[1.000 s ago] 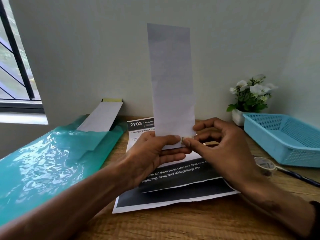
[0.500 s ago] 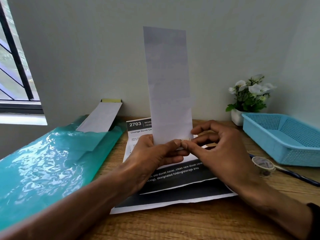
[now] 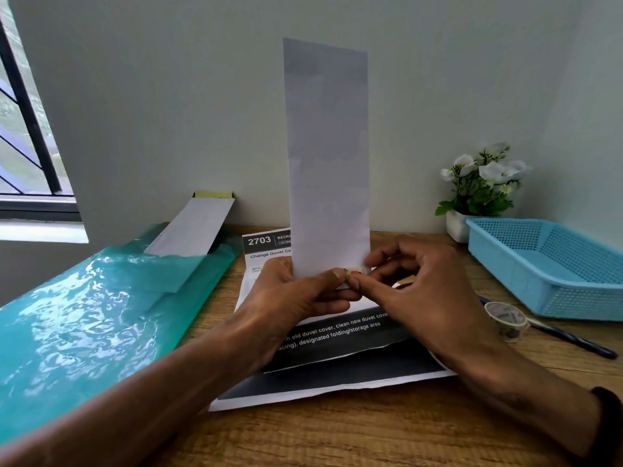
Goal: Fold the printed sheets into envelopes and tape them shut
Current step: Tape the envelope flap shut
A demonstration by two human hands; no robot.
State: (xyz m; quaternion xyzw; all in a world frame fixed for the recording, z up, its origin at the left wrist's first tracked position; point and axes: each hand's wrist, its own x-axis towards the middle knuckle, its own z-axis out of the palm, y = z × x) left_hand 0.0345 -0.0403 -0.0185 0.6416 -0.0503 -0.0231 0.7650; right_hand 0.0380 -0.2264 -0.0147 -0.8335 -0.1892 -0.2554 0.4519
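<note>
While both hands pinch its bottom edge, the left hand (image 3: 293, 298) and right hand (image 3: 418, 298) hold the folded envelope (image 3: 328, 156) upright, now lower over the printed sheets (image 3: 337, 365) than 1 second ago. A small tape piece (image 3: 355, 272) sits there under thumbs, so sealing looks underway. Beyond, the tape roll (image 3: 505, 320) and basket (image 3: 553, 264) wait.

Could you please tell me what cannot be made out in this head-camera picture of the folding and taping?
- Bottom edge of the folded sheet: covered by the left hand and right hand.
- Tape piece at the thumbs: too small to tell whether it is pressed down.
- Printed sheets: most text hidden by hands and folded sheet.
- Tape roll: pattern blurred.
</note>
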